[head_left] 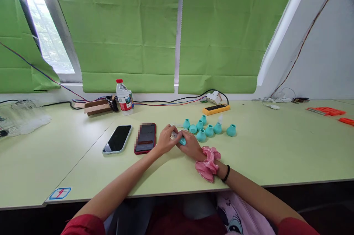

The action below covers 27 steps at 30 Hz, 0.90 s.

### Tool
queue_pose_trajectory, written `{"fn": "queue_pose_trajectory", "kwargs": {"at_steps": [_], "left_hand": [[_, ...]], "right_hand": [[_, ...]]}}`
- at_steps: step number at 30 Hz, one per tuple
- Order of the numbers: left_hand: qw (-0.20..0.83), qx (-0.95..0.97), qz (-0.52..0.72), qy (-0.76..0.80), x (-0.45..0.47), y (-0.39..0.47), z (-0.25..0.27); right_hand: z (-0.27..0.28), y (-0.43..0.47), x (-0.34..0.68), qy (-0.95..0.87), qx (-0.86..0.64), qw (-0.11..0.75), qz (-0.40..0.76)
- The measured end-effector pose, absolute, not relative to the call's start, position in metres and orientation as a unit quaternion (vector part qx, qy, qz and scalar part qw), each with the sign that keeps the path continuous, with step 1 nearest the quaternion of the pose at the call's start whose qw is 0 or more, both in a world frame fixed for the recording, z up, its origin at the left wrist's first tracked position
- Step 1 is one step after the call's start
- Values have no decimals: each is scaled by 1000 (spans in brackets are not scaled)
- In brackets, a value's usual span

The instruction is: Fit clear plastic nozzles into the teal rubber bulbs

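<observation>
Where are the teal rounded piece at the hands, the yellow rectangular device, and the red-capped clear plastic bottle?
Teal rounded piece (182,141), head view: exposed side.
Yellow rectangular device (215,108), head view: dark panel.
Red-capped clear plastic bottle (125,104), head view: label.

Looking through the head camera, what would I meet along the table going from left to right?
Clear plastic things, cardboard box, red-cased phone, left hand, right hand, rightmost teal bulb, orange objects.
</observation>
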<state>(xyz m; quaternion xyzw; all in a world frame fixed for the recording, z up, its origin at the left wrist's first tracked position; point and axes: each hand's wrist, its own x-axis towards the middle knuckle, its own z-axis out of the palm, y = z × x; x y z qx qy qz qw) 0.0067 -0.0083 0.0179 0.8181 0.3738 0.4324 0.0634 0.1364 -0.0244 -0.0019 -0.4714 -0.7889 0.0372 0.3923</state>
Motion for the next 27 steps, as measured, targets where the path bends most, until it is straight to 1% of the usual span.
{"fn": "queue_pose_trajectory", "kwargs": {"at_steps": [2, 4, 6, 7, 10, 15, 19, 20, 21, 22, 24, 27], "left_hand": [[-31, 845, 395, 360, 8, -9, 17], [-98, 854, 366, 357, 8, -7, 15], [-127, 859, 342, 359, 7, -4, 14], [-126, 862, 333, 360, 7, -2, 14], [-71, 868, 327, 368, 6, 0, 14], [89, 840, 370, 388, 9, 2, 15], [251, 777, 405, 411, 8, 5, 16], [269, 760, 416, 421, 8, 5, 17], [266, 750, 424, 433, 7, 5, 17], [239, 751, 428, 443, 7, 4, 17], [132, 783, 410, 449, 8, 1, 16], [-27, 838, 322, 441, 9, -3, 11]], "right_hand": [[-5, -24, 135, -792, -475, 383, 23], [-7, -23, 135, -796, -472, 378, 14], [-7, -24, 135, -810, -450, 376, 19], [-6, -24, 136, -819, -435, 374, 27], [-3, -27, 136, -836, -401, 371, 56], [0, -33, 135, -834, -394, 381, 64], [4, -36, 137, -839, -360, 408, 24], [6, -37, 138, -836, -350, 423, 10], [8, -38, 138, -829, -343, 442, -1], [11, -39, 139, -819, -339, 463, -8], [14, -41, 141, -793, -342, 505, -9], [18, -43, 142, -766, -348, 540, 6]]}}
